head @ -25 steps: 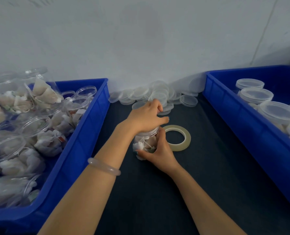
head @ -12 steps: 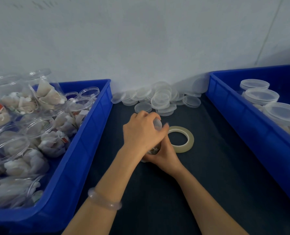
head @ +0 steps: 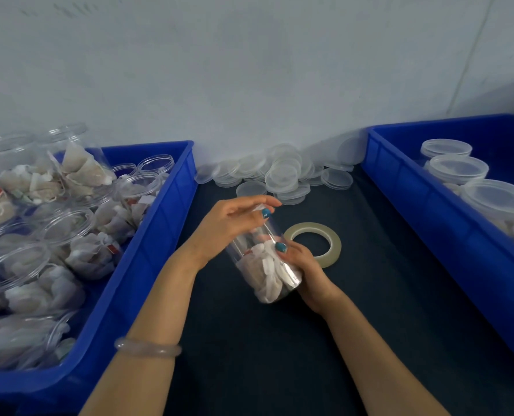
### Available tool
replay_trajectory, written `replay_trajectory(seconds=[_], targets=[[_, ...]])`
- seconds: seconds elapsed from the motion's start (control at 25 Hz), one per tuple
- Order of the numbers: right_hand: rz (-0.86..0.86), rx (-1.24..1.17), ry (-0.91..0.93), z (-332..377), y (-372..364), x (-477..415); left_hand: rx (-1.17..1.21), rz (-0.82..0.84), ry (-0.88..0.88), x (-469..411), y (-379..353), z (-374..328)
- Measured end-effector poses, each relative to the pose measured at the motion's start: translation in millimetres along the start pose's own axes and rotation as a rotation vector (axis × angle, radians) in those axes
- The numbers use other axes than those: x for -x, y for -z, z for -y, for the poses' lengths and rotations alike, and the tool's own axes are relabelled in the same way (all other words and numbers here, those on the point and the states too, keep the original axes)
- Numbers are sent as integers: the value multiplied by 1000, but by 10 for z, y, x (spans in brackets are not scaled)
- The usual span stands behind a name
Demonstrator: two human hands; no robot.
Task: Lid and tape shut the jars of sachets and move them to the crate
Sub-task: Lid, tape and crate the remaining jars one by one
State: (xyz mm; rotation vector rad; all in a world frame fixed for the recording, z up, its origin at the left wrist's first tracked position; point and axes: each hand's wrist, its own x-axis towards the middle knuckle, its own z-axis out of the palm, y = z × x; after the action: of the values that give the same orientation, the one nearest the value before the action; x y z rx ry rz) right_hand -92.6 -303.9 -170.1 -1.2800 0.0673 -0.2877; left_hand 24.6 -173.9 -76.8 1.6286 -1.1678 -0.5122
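A clear jar (head: 267, 265) of white sachets is held tilted over the dark table, its mouth leaning away to the left. My left hand (head: 228, 223) lies over the mouth, and its fingers and thumb pinch a clear lid (head: 258, 209) there. From the right, my right hand (head: 306, 265) grips the jar's body, thumb across the front. Whether the lid is fully seated is hidden by my fingers. A roll of clear tape (head: 312, 226) lies flat just behind my right hand.
At the left, a blue crate (head: 159, 235) holds several open jars of sachets (head: 66, 226). The blue crate (head: 429, 220) at the right holds lidded jars (head: 456, 169). Loose clear lids (head: 282, 175) are heaped against the wall between them.
The jar stood upright under my cupped left hand; now it is tilted and lifted toward me. My left fingers have straightened over the lid. My right hand has slid down the jar's side.
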Motion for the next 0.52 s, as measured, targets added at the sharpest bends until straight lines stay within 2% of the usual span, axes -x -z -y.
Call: replay_trajectory(seconds=[0.16,0.32,0.4,0.52], targets=[[90,-18,-3,30,65,23,61,13,-95,12,-17,2],[65,114,4,60,48,44,12,18,-143,13,10,30],[-38,278,95,56,42,58,-42,-30,-151,15,35,75],[-391,771,295,43,175,56,-303,-126,-140,12,40,165]])
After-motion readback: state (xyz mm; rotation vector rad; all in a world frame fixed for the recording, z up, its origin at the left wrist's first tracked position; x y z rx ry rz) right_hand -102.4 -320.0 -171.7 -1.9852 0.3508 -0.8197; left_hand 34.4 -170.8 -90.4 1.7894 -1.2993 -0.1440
